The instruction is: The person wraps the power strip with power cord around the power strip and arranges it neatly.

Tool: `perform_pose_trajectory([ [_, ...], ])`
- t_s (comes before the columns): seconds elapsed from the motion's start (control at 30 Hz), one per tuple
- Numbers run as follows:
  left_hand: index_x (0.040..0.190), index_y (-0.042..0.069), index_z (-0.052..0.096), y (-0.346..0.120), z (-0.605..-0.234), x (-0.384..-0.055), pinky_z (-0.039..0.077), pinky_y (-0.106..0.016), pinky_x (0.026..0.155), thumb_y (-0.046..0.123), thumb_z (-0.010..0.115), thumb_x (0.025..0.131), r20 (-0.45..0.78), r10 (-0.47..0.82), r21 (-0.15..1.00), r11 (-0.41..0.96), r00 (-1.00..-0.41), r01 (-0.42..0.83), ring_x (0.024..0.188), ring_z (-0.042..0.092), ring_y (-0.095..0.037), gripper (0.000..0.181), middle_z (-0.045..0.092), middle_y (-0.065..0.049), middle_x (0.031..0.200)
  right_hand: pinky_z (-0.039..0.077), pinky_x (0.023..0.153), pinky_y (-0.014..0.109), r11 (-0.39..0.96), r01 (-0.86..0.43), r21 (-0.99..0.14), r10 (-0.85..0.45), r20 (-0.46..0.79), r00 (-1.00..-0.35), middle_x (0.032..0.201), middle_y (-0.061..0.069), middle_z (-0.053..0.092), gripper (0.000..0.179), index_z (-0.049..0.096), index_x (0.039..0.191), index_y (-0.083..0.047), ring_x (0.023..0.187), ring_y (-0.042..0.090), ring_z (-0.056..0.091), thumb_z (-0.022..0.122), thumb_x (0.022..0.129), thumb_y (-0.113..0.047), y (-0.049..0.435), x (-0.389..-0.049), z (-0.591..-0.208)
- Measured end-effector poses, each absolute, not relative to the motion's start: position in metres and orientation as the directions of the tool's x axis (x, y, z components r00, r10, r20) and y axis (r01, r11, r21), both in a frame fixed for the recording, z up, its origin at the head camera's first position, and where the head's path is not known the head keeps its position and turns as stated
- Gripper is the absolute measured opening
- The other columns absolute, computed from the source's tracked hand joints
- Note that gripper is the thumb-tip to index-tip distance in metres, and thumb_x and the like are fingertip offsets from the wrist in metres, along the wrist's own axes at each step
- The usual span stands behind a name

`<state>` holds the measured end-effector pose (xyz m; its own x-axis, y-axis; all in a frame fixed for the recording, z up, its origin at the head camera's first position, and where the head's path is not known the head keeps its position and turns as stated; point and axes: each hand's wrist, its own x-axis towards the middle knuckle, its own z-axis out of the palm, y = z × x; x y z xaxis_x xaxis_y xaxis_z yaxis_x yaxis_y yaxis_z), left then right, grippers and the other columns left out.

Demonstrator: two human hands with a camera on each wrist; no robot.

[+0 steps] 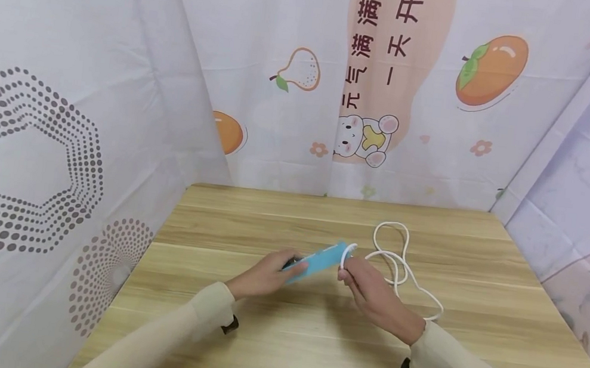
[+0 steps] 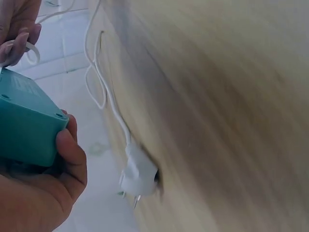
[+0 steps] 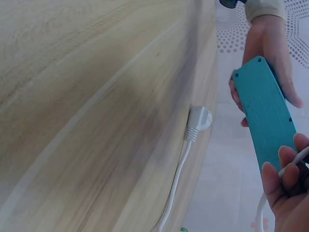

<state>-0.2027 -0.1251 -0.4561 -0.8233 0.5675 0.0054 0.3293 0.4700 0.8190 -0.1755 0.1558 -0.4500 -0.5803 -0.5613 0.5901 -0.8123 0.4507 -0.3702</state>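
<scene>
A blue-green power strip is held above the wooden table, tilted with its right end higher. My left hand grips its near left end, thumb and fingers around the sides. At the other end my right hand pinches the white cord close to where it meets the strip. The right wrist view shows the flat, screwed underside of the strip, with the cord looped between the right fingertips. A white plug on the cord lies on the table in both wrist views.
Loose coils of the white cord lie on the wooden table, right of the strip. Printed curtains hang along the back and both sides. Dark bands show under both cuffs.
</scene>
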Motion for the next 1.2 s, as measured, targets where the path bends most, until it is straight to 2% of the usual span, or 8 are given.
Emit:
perform_pose_trajectory([
  [0.13, 0.139, 0.011, 0.056, -0.124, -0.456, -0.2, 0.045, -0.042, 0.09, 0.054, 0.033, 0.11, -0.06, 0.551, 0.845, 0.472, -0.832, 0.251, 0.103, 0.055, -0.02, 0.057, 0.061, -0.003, 0.118, 0.037, 0.072, 0.027, 0.445, -0.805, -0.392, -0.578, 0.561, -0.593, 0.087, -0.008, 0.042, 0.017, 0.048, 0.092, -0.015, 0.081, 0.009, 0.04, 0.051, 0.106, -0.023, 0.156, -0.176, -0.447],
  [0.27, 0.144, 0.014, 0.053, -0.122, -0.459, -0.199, 0.043, -0.043, 0.092, 0.062, 0.032, 0.107, -0.123, 0.529, 0.865, 0.472, -0.84, 0.17, 0.106, 0.053, -0.021, 0.065, 0.059, -0.002, 0.119, 0.038, 0.072, 0.027, 0.45, -0.798, -0.401, -0.592, 0.534, -0.603, 0.087, -0.008, 0.042, 0.018, 0.048, 0.091, -0.016, 0.082, 0.01, 0.041, 0.062, 0.101, -0.01, 0.156, -0.176, -0.444],
  [0.37, 0.13, 0.016, 0.06, -0.121, -0.461, -0.2, 0.044, -0.039, 0.083, 0.064, 0.034, 0.106, -0.125, 0.531, 0.861, 0.478, -0.838, 0.174, 0.096, 0.054, -0.019, 0.06, 0.059, -0.002, 0.108, 0.039, 0.073, 0.028, 0.454, -0.809, -0.373, -0.609, 0.533, -0.588, 0.088, -0.008, 0.043, 0.023, 0.049, 0.09, -0.015, 0.084, 0.011, 0.043, 0.068, 0.095, -0.003, 0.154, -0.176, -0.444],
  [0.53, 0.107, 0.018, 0.062, -0.121, -0.459, -0.202, 0.043, -0.033, 0.07, 0.063, 0.039, 0.105, -0.085, 0.546, 0.846, 0.482, -0.834, 0.229, 0.08, 0.051, -0.017, 0.05, 0.055, -0.002, 0.089, 0.042, 0.075, 0.029, 0.441, -0.837, -0.324, -0.627, 0.556, -0.546, 0.091, -0.007, 0.046, 0.014, 0.053, 0.091, -0.014, 0.089, 0.012, 0.045, 0.064, 0.101, -0.013, 0.153, -0.177, -0.446],
  [0.67, 0.116, 0.019, 0.066, -0.123, -0.452, -0.2, 0.045, -0.035, 0.075, 0.059, 0.042, 0.106, -0.037, 0.55, 0.847, 0.46, -0.834, 0.266, 0.087, 0.054, -0.018, 0.047, 0.06, -0.001, 0.097, 0.046, 0.08, 0.03, 0.413, -0.855, -0.314, -0.631, 0.579, -0.517, 0.096, -0.006, 0.054, 0.012, 0.061, 0.095, -0.014, 0.095, 0.013, 0.051, 0.059, 0.104, -0.021, 0.154, -0.179, -0.447],
  [0.87, 0.12, 0.017, 0.069, -0.126, -0.444, -0.198, 0.048, -0.038, 0.083, 0.051, 0.047, 0.108, 0.012, 0.558, 0.871, 0.402, -0.829, 0.283, 0.097, 0.057, -0.021, 0.042, 0.064, -0.001, 0.11, 0.047, 0.094, 0.035, 0.368, -0.888, -0.277, -0.666, 0.588, -0.46, 0.106, -0.006, 0.066, 0.003, 0.07, 0.099, -0.014, 0.11, 0.019, 0.059, 0.069, 0.097, -0.012, 0.161, -0.189, -0.452],
  [1.07, 0.114, 0.018, 0.07, -0.127, -0.443, -0.194, 0.049, -0.036, 0.082, 0.047, 0.053, 0.107, 0.017, 0.597, 0.862, 0.398, -0.802, 0.314, 0.094, 0.056, -0.019, 0.035, 0.065, 0.002, 0.103, 0.047, 0.084, 0.037, 0.333, -0.912, -0.241, -0.677, 0.612, -0.409, 0.1, -0.004, 0.074, 0.012, 0.076, 0.096, -0.014, 0.094, 0.016, 0.062, 0.066, 0.098, -0.02, 0.167, -0.197, -0.455],
  [1.2, 0.112, 0.018, 0.07, -0.128, -0.443, -0.192, 0.049, -0.033, 0.083, 0.044, 0.055, 0.107, 0.041, 0.634, 0.857, 0.374, -0.772, 0.354, 0.092, 0.056, -0.016, 0.031, 0.064, 0.005, 0.097, 0.049, 0.077, 0.035, 0.359, -0.91, -0.208, -0.685, 0.603, -0.409, 0.097, -0.002, 0.071, 0.006, 0.077, 0.093, -0.014, 0.086, 0.015, 0.054, 0.076, 0.089, -0.009, 0.17, -0.198, -0.454],
])
